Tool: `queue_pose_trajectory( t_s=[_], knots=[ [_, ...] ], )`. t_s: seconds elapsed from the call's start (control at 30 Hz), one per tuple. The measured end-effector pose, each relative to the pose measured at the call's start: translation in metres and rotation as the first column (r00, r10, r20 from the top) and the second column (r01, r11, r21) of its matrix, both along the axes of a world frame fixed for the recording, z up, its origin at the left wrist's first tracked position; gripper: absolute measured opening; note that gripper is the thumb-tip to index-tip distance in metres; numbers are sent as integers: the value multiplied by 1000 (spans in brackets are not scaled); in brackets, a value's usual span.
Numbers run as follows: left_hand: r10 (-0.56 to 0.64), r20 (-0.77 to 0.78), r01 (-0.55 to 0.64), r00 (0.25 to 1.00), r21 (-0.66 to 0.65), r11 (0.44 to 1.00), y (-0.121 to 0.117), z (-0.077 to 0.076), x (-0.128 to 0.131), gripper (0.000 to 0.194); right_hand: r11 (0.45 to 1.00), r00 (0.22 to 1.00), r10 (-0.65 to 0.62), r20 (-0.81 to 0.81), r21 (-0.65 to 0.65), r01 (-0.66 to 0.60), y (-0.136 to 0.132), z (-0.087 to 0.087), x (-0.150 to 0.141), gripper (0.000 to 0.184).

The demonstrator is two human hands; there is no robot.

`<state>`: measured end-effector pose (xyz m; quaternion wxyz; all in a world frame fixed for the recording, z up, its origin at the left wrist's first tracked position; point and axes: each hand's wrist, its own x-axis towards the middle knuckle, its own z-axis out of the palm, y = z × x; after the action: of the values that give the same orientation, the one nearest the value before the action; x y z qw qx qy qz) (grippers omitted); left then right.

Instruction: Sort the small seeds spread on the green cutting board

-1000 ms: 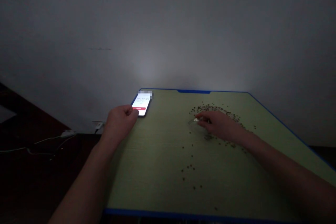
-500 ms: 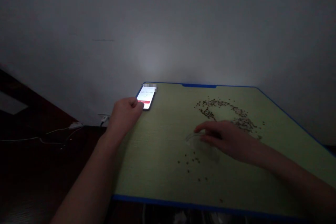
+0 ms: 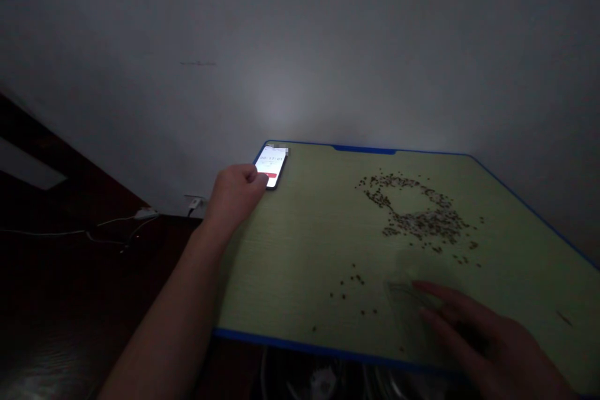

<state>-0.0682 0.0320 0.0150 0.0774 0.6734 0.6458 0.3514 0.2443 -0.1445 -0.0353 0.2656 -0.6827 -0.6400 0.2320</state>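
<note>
At the table's left edge, my left hand [image 3: 239,192] is closed, thumb against curled fingers. It overlaps the lower left corner of a lit phone [image 3: 276,162] with a timer on its screen; whatever lies inside the fingers is hidden. Low on the right, the thumb and fingers of my right hand [image 3: 487,331] pinch a clear, see-through cup [image 3: 405,306], whose outline is faint in the dim light. Beyond it, many small dark beans or seeds [image 3: 429,225] lie in a rough ring on the table. Several stray ones [image 3: 356,278] are scattered left of the cup.
The pale green table [image 3: 290,262] has a blue rim and stands against a grey wall [image 3: 375,44]. A plug [image 3: 194,203] and white cables [image 3: 145,214] are at the lower left. Shiny round metal items [image 3: 323,381] show below the front edge.
My right hand has drawn the clear cup from the bean ring towards me and to the right, uncovering a bare patch within the ring. My left hand stays by the phone. The view has shifted slightly.
</note>
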Motion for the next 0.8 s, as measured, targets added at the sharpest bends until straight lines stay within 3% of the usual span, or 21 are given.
queue_pose_trajectory(
  t_s=[0.23, 0.37, 0.57, 0.8],
  knots=[
    [5, -5, -5, 1000, 2, 1000, -2, 1, 1, 26, 999, 999, -48, 2, 9, 48, 11, -3, -20, 43],
    [11, -14, -11, 1000, -17, 1000, -1, 0, 1, 26, 1000, 999, -13, 36, 16, 12, 21, -2, -27, 41],
    [2, -22, -2, 1000, -27, 1000, 0, -1, 0, 29, 989, 976, 145, 163, 11, -149, 48, 4, -34, 37],
    [-26, -14, 25, 1000, -25, 999, 0, -1, 1, 28, 911, 873, 402, 276, -24, -412, 78, 17, -47, 25]
  ],
)
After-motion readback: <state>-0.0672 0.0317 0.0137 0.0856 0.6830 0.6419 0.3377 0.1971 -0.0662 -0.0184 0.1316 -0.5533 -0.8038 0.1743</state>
